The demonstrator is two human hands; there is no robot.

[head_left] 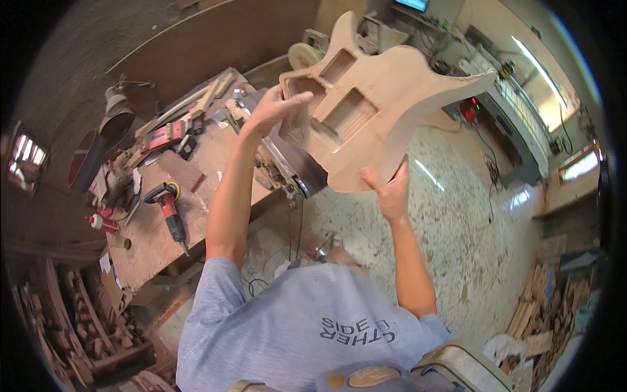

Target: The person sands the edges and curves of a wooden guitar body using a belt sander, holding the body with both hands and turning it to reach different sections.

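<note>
Both my hands hold up a pale, unfinished wooden electric guitar body [405,81] in front of me, its routed face turned toward me. Several rectangular and curved cavities are cut into it, and two pointed horns reach up and to the right. My left hand [277,112] grips the left edge, the thumb lying over the face beside a cavity. At the lower edge my right hand [390,191] clasps the wood, thumb on the face. The fingers behind the body are mostly hidden. Just beneath it stands a belt sander [304,173].
On the left, a wooden workbench [147,251] carries a red and black angle polisher [170,212], a red tool [162,136], wood strips and a white bottle [103,224]. Wood offcuts [526,320] pile up at lower right. A cable [491,171] trails onto the speckled floor [444,228].
</note>
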